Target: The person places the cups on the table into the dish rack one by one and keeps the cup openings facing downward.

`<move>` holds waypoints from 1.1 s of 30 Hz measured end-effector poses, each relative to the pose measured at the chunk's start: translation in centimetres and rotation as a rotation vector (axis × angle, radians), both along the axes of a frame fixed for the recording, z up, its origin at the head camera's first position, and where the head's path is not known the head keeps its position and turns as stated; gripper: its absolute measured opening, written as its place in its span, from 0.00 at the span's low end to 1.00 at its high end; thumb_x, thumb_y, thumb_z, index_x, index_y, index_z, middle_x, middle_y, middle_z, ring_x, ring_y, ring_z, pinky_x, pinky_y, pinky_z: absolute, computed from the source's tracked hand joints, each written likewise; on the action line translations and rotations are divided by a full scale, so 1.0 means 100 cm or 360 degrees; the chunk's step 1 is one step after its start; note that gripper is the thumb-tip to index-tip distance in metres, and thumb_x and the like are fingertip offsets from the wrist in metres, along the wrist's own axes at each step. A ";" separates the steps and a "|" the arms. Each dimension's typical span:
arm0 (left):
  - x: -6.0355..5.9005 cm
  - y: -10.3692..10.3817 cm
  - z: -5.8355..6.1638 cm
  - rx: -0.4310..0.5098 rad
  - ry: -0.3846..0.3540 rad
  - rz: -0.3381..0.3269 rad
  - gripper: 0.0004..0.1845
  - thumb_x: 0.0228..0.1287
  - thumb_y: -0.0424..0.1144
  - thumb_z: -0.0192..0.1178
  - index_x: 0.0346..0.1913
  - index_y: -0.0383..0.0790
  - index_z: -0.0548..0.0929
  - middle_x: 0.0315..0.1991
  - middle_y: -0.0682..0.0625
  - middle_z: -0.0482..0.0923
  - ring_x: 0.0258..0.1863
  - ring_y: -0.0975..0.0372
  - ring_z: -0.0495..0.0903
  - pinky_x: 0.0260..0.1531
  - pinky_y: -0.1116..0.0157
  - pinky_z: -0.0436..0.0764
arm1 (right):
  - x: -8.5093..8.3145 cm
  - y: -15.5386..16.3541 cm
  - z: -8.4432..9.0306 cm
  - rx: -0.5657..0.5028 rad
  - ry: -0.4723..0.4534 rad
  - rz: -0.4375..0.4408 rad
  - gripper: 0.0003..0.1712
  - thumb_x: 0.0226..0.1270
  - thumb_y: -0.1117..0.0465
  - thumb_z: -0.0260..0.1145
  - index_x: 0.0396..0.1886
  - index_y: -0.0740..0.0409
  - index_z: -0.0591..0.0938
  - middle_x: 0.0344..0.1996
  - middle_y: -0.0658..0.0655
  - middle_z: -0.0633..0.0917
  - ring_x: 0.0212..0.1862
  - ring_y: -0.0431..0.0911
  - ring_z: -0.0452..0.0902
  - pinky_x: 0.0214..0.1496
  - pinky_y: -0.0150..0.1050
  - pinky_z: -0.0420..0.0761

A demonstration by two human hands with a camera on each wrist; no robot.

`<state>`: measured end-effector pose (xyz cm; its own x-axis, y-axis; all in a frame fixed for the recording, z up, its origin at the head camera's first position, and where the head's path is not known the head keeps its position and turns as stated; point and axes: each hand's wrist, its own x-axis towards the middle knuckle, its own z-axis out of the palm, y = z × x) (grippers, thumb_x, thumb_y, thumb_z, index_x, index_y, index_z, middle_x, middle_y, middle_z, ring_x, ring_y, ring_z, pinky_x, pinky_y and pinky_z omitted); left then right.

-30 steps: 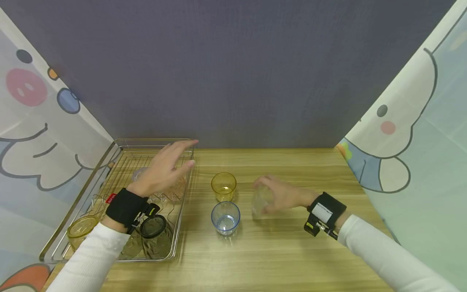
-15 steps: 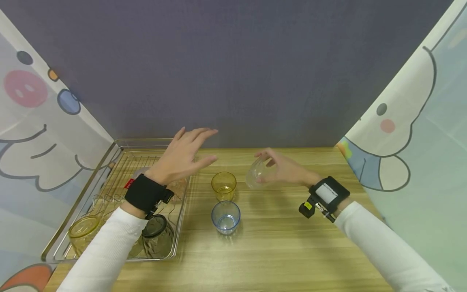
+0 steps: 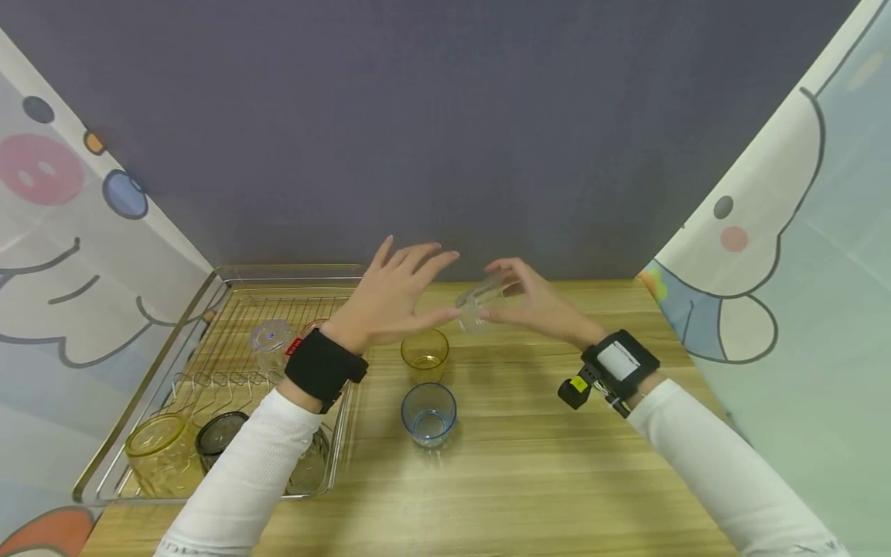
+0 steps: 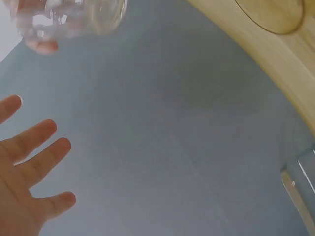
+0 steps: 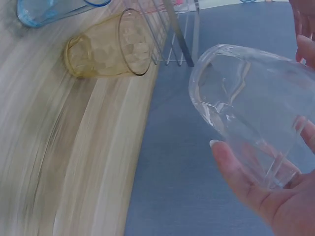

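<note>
Raised above the wooden table, my right hand (image 3: 539, 305) grips a clear drinking glass (image 3: 473, 303). In the right wrist view that glass (image 5: 246, 98) is tilted, with thumb and fingers around it. My left hand (image 3: 390, 298) reaches toward it with fingers spread and nothing held; the left wrist view shows a gap between this hand (image 4: 29, 172) and the glass (image 4: 74, 19). Below the hands, a yellow glass (image 3: 426, 360) stands upright on the table, partly behind my left thumb. A blue-rimmed clear glass (image 3: 429, 418) stands upright just in front of it.
At the left stands a wire drying rack (image 3: 292, 268). It holds upside-down glasses, among them a clear one (image 3: 271, 340), a yellow one (image 3: 160, 456) and a dark one (image 3: 219, 437). A grey panel (image 3: 445, 139) rises behind the table (image 3: 529, 464).
My left hand has moved right from over the rack toward the clear glass. The right hand has lifted that glass up and leftward, tilting it. The yellow and blue-rimmed glasses stay put.
</note>
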<state>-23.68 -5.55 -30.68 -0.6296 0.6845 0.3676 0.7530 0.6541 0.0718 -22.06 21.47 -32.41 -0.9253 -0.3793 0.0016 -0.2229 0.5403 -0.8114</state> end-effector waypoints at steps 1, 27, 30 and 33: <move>0.000 0.003 -0.001 -0.0015 -0.0003 -0.0009 0.45 0.65 0.77 0.36 0.76 0.52 0.60 0.72 0.43 0.65 0.72 0.48 0.66 0.75 0.37 0.47 | 0.000 0.000 0.001 -0.0006 -0.0008 -0.0019 0.42 0.61 0.49 0.73 0.70 0.47 0.63 0.64 0.55 0.69 0.63 0.56 0.68 0.60 0.53 0.77; -0.009 0.049 -0.042 0.0317 -0.0531 -0.0125 0.43 0.71 0.68 0.43 0.79 0.48 0.48 0.70 0.42 0.64 0.64 0.50 0.70 0.65 0.48 0.72 | 0.005 -0.014 0.000 -0.0514 -0.0297 -0.0201 0.35 0.71 0.46 0.60 0.72 0.41 0.56 0.66 0.58 0.63 0.64 0.54 0.63 0.61 0.53 0.76; -0.007 0.047 -0.046 0.0503 -0.0664 -0.0154 0.46 0.67 0.73 0.37 0.79 0.48 0.51 0.72 0.43 0.61 0.67 0.52 0.66 0.67 0.48 0.70 | 0.006 -0.016 0.001 -0.0573 -0.0336 -0.0173 0.34 0.72 0.49 0.58 0.72 0.42 0.55 0.65 0.58 0.62 0.64 0.54 0.62 0.62 0.54 0.75; -0.004 0.048 -0.051 0.0784 -0.0797 -0.0157 0.44 0.70 0.71 0.31 0.77 0.44 0.55 0.70 0.42 0.62 0.67 0.52 0.66 0.66 0.49 0.71 | 0.007 -0.019 0.001 -0.0583 -0.0357 -0.0153 0.34 0.73 0.48 0.57 0.73 0.42 0.54 0.65 0.58 0.62 0.66 0.55 0.62 0.66 0.58 0.71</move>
<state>-24.08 -0.78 -35.73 -0.7477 0.5754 0.3314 0.6059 0.3870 0.6951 -21.40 19.56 -32.31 -0.9491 -0.3032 -0.0847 0.0177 0.2173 -0.9759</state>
